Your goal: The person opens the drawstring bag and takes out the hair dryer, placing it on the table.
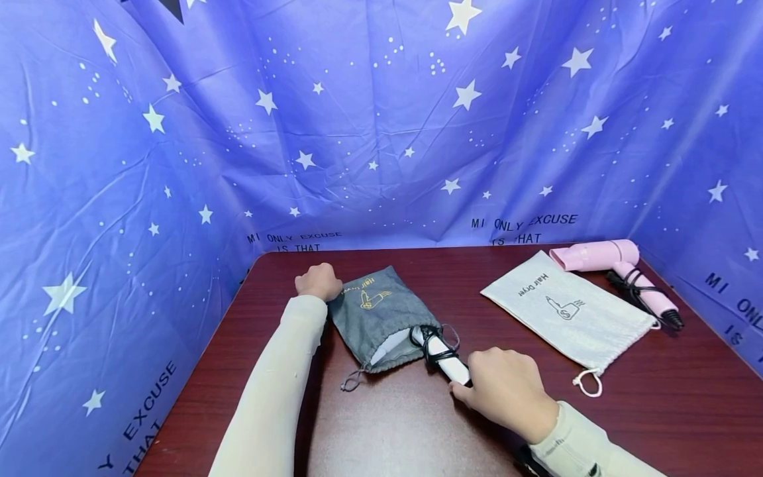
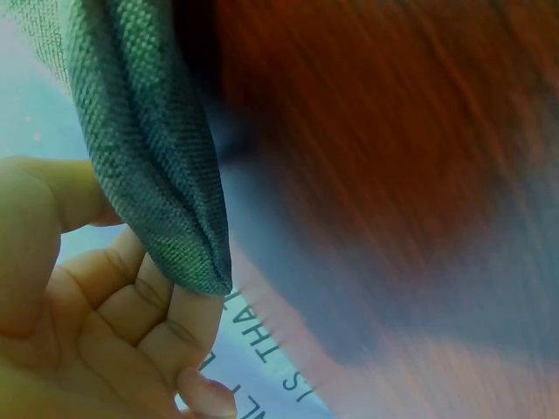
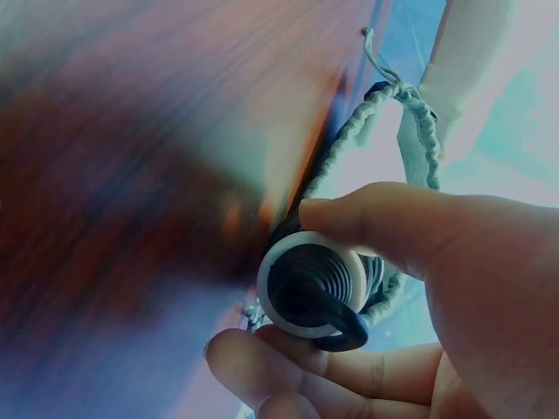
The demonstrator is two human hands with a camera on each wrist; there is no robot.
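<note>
A dark grey drawstring bag (image 1: 393,308) with a yellow hair dryer print lies on the table, its open mouth towards me. At its far left corner, my left hand (image 1: 318,282) pinches the cloth; the left wrist view shows the grey fabric (image 2: 157,166) between thumb and fingers. My right hand (image 1: 507,391) grips the end of a white hair dryer's handle (image 1: 454,370). A black cord (image 1: 430,341) is wrapped around that handle. The dryer's head is inside the bag, mostly hidden, with some white showing in the mouth. In the right wrist view, thumb and fingers surround the ringed handle end (image 3: 311,279).
To the right, a white drawstring bag (image 1: 572,311) printed "Hair Dryer" lies flat on the dark red table (image 1: 250,397). Beyond it lies a pink hair dryer (image 1: 596,255), its black cord wound around the handle. Blue star-patterned cloth (image 1: 369,119) hangs around the table.
</note>
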